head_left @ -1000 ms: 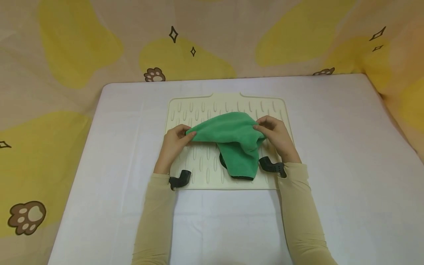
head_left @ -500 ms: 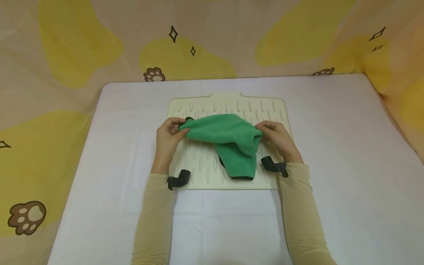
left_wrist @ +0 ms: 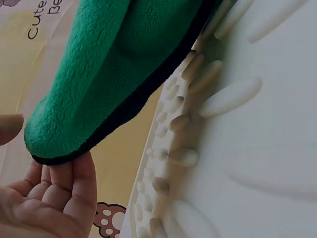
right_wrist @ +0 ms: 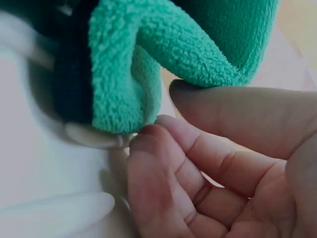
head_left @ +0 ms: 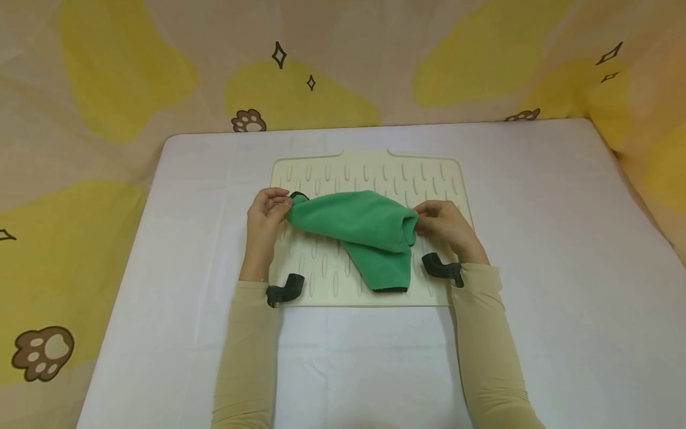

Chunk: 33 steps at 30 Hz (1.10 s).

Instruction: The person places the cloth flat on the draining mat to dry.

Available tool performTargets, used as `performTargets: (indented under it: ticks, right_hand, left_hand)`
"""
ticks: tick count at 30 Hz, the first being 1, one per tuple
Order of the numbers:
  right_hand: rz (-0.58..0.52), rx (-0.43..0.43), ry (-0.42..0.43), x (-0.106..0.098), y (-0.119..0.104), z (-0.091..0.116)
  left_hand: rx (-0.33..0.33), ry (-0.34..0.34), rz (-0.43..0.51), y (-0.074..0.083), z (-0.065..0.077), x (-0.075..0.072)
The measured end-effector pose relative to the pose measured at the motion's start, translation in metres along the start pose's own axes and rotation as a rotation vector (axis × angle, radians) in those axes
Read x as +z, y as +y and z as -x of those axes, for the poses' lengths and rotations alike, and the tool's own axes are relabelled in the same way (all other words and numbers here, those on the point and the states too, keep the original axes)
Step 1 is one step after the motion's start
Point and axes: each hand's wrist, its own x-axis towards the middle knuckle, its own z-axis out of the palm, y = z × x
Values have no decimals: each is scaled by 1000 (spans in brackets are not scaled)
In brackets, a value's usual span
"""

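A green fleecy cloth with dark edging [head_left: 351,217] lies bunched in a slanting band between my hands in the head view. One flap hangs toward the front, its dark hem lowest. My left hand [head_left: 262,223] pinches the cloth's left end; the left wrist view has the fingers [left_wrist: 59,186] under its dark edge and the thumb beside it. At the right end, my right hand [head_left: 447,229] holds a folded edge. In the right wrist view the thumb touches one fold, and the curled fingers [right_wrist: 153,173] meet the lower fold.
Beneath the cloth is a cream ridged mat [head_left: 305,292] with a tab at its back edge. It lies on a white-covered table [head_left: 546,238]. A patterned yellow and beige sheet [head_left: 343,65] rises behind. Dark wrist mounts [head_left: 442,268] stick out inward from the sleeves.
The left hand has drawn the cloth's left end leftward. The right hand dropped slightly toward the front, and the cloth's upper part slid left and came down lower.
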Motion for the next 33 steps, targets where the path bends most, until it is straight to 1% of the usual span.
performTargets:
  ticks: [2, 5, 9, 11, 13, 15, 17, 19, 20, 23, 25, 27, 29, 31, 33]
  right_hand:
    - [62, 19, 8, 0, 0, 0]
    - [179, 35, 1, 1, -1, 0]
    - [298, 15, -25, 4, -4, -1]
    - [313, -6, -34, 5, -3, -2]
    - [295, -22, -29, 5, -1, -2]
    - [250, -29, -9, 3, 1, -2]
    - [193, -29, 31, 1, 2, -2]
    - [125, -36, 87, 0, 3, -2]
    - [74, -37, 115, -1, 2, -1]
    - [-93, -66, 209, -2, 0, 0]
    - [-231, -94, 263, -2, -1, 1]
    - [-338, -123, 312, -3, -2, 2]
    - [-429, -146, 340, -4, -3, 3]
    - [-498, -167, 350, -5, -2, 3]
    - [-553, -185, 342, -6, -2, 3]
  left_hand:
    - [-39, -1, -41, -1, -1, -1]
    - [-118, -33, -162, -2, -2, -3]
    - [-205, -136, -358, -4, -3, -9]
    - [-229, -177, -449, -5, -4, -12]
    - [-231, -201, -515, -6, -4, -14]
    - [-196, -199, -556, -7, -5, -15]
    - [-141, -172, -563, -7, -5, -15]
    - [-86, -123, -534, -7, -5, -14]
    - [-54, -97, -520, -7, -4, -13]
    - [13, -25, -456, -6, -3, -11]
    - [45, 13, -414, -5, -3, -9]
    - [56, 44, -360, -5, -3, -8]
    - [51, 64, -318, -5, -3, -6]
    - [36, 67, -286, -5, -3, -5]
    - [15, 55, -283, -5, -4, -5]
